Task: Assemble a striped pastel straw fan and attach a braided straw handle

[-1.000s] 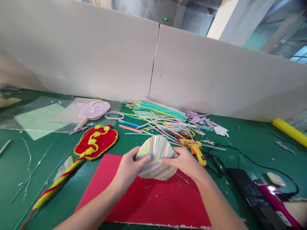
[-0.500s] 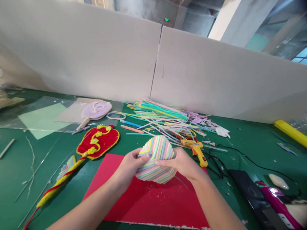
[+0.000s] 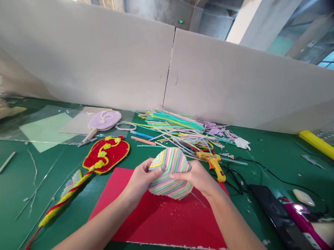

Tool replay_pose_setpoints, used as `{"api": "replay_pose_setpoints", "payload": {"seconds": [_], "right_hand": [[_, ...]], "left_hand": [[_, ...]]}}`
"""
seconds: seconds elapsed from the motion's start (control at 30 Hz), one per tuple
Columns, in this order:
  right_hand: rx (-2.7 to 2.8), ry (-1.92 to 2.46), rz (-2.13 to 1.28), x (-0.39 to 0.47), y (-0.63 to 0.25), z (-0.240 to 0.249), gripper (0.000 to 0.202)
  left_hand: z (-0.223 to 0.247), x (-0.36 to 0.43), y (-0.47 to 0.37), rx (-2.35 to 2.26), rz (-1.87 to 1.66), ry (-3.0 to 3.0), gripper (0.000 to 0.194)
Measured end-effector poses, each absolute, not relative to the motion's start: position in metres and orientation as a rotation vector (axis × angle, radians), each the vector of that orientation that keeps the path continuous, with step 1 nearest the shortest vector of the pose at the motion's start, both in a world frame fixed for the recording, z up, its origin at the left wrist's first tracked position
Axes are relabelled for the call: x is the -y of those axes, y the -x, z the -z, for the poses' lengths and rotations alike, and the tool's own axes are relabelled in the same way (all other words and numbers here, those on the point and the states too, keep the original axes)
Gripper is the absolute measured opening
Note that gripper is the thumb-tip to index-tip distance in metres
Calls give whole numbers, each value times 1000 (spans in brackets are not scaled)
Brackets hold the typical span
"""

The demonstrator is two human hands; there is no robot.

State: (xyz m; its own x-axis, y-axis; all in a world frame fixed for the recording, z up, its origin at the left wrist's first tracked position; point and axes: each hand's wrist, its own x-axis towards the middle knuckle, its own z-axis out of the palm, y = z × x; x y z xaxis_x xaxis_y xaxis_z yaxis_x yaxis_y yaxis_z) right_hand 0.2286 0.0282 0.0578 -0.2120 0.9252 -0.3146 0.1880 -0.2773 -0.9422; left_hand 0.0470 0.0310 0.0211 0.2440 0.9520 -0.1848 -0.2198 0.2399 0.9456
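Between my two hands is a rounded panel of pastel striped pipe cleaners [image 3: 170,176], its stripes pink, yellow, blue and green. My left hand [image 3: 145,175] pinches its left edge, thumb on the front face. On the right edge, my right hand [image 3: 199,176] grips it the same way, with the fingers behind hidden. The panel is held above a red board [image 3: 162,224] dusted with small bits. A thin wire [image 3: 199,200] shows below its right side.
Left lies a red fan with yellow trim [image 3: 107,153]; behind it, a lilac fan [image 3: 105,119]. Loose pipe cleaners [image 3: 172,119] pile up at the back. A yellow glue gun [image 3: 213,164], a black phone [image 3: 279,214] and a purple power strip [image 3: 303,223] are at right.
Almost nothing differs. Both hands still hold the striped panel over the red board, and the view has shifted very slightly.
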Motion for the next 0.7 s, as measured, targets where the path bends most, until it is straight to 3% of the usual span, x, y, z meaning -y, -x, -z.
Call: {"api": "replay_pose_setpoints", "payload": {"seconds": [0.2,0.43,0.57,0.7], "right_hand": [[1436,1453,-1449,-27,-228,-50,37],[1492,1272,-1394,-32,-232,-47,45],[1542,1371,-1260,-34,-237,-42,32],[1331,1349,-1278,-35,-233,-34,41]], "left_hand": [[-19,-34,-44,-1155,-1047,-1292,26],[-22,-39,-43,-1141,-956,-988,45],[-21,-39,-43,-1159,-951,-1008,47],[-24,-44,-39,-1071,-950,-966,49]]}}
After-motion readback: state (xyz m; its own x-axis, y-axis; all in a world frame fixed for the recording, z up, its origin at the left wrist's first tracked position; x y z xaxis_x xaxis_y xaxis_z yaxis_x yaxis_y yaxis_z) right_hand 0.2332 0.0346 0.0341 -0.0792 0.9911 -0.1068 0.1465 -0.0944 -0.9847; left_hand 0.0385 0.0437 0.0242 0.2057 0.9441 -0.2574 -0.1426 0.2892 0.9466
